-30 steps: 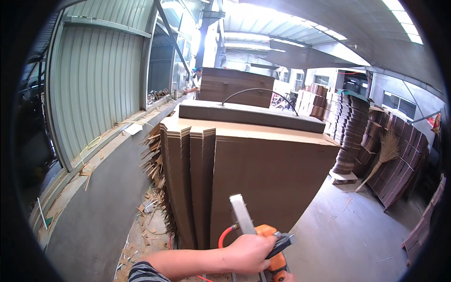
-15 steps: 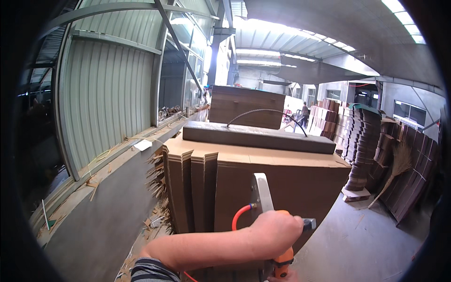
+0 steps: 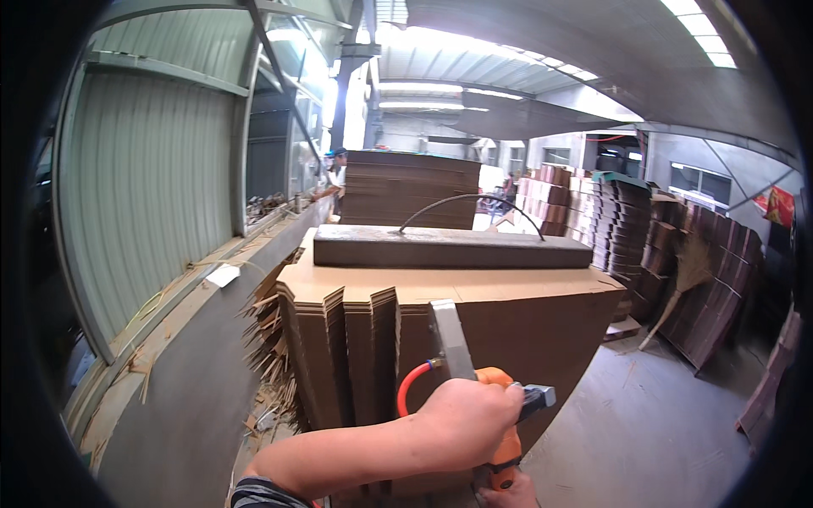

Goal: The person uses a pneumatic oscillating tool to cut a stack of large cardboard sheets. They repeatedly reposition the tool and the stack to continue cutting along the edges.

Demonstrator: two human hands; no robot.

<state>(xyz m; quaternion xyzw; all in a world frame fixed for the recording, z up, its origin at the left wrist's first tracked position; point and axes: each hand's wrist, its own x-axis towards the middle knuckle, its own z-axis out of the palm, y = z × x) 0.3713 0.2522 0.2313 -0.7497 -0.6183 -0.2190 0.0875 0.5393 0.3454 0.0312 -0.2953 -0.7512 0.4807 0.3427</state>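
Observation:
An orange air tool point(image 3: 506, 450) with a long grey metal head and a red hose point(image 3: 403, 391) is in front of a tall stack of die-cut cardboard sheets point(image 3: 525, 339). Around its upper part my left hand point(image 3: 467, 419) is closed, the forearm crossing from the lower left. Lower down, my right hand point(image 3: 517, 491) grips the tool's lower end, partly cut off by the picture's bottom edge. The metal head point(image 3: 453, 339) points up along the stack's near face; whether it touches cannot be told. Slotted flaps show at the stack's left.
A heavy dark bar point(image 3: 449, 250) with a looped cable handle lies on the stack. Cardboard scraps point(image 3: 269, 339) jut out at left beside a low wall point(image 3: 190, 372). Behind are another stack point(image 3: 411, 186) and a person point(image 3: 337, 173). At right, a broom point(image 3: 682, 275) leans against bundled cardboard.
The view has turned slightly right, so the surroundings sit further left. Both hands and the tool appear slightly left of before; the right hand shows more. The grip is unchanged.

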